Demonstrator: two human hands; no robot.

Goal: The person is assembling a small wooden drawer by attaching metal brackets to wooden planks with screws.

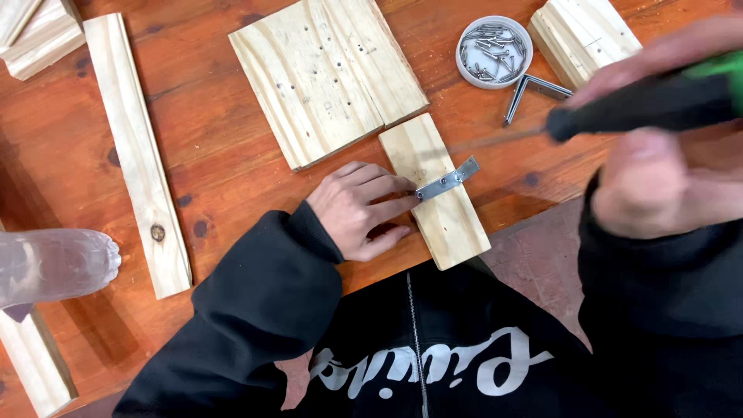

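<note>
My left hand (362,209) rests on the table's front edge, its fingertips pressing a small metal bracket (447,181) onto a short pale wood block (437,209). The bracket lies across the block, tilted up to the right. My right hand (665,162) is raised at the right, close to the camera and blurred, gripping a screwdriver (642,104) with a black and green handle. Its thin shaft points left toward the block, with the tip above the table just right of the block.
A wide pine board (325,73) with drilled holes lies behind the block. A white lid of screws (494,52) and a second bracket (530,91) sit at the back right, beside a wood piece (582,35). A long slat (135,151) and a clear plastic bottle (54,265) are on the left.
</note>
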